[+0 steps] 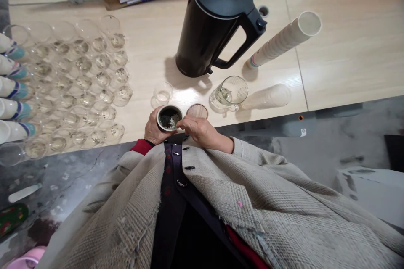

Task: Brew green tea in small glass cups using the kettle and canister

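My left hand (154, 129) is wrapped around a small pale canister (160, 127), tilted so its open mouth faces up. Dark loose tea leaves (169, 117) lie inside it. At the canister's right rim, my right hand (198, 130) has its fingertips pinched together; whatever they hold is hidden. Just beyond the canister stands a clear plastic cup (163, 92). A round wooden-topped lid (197, 111) lies on the table behind my right hand. To its right is a ribbed glass mug (229, 92) with some leaves at the bottom.
Rows of clear cups (83, 65) with bits of leaf fill the table's left side, beside stacked paper cups (12, 88). A large black kettle (210, 29) stands at the back centre. Right of it lean a paper cup stack (284, 40) and a clear cup stack (268, 96).
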The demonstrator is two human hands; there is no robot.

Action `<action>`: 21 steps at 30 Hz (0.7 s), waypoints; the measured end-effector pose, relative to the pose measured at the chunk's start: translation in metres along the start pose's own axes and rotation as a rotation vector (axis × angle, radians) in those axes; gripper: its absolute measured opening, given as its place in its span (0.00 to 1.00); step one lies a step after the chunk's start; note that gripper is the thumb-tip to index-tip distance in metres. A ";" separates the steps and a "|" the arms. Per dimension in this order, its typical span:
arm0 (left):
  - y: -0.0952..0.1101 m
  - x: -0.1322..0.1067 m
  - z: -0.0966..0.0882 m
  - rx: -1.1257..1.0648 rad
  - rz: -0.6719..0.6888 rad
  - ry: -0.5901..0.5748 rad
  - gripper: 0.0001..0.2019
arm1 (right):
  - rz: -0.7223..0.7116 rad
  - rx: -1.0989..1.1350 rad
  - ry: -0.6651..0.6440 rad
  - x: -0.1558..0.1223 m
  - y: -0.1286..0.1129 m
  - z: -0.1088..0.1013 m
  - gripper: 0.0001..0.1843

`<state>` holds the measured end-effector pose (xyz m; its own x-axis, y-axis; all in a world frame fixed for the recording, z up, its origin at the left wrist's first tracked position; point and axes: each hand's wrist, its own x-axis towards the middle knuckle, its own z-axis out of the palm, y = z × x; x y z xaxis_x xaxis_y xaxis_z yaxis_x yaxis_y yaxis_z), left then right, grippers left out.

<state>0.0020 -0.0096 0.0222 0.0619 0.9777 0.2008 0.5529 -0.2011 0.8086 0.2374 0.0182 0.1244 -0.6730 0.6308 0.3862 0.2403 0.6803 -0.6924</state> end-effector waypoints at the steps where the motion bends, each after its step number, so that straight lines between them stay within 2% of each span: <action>1: 0.000 0.000 0.000 0.001 -0.004 -0.005 0.54 | 0.006 -0.001 -0.004 0.000 0.001 0.000 0.19; 8: 0.000 0.000 0.000 -0.004 0.015 0.003 0.54 | 0.063 0.096 -0.013 -0.001 0.000 -0.003 0.14; 12: 0.003 0.001 0.000 0.016 0.012 -0.005 0.54 | 0.258 0.252 0.090 -0.004 -0.003 -0.009 0.08; 17: 0.006 0.002 -0.002 0.014 0.019 -0.004 0.54 | 0.574 0.601 0.321 -0.007 -0.004 -0.012 0.14; 21: 0.005 0.000 -0.001 0.030 0.008 -0.006 0.53 | 0.709 0.813 0.430 -0.006 -0.002 -0.012 0.19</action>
<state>0.0035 -0.0109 0.0267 0.0717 0.9763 0.2041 0.5770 -0.2075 0.7899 0.2493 0.0177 0.1311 -0.2366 0.9552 -0.1780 -0.1573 -0.2184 -0.9631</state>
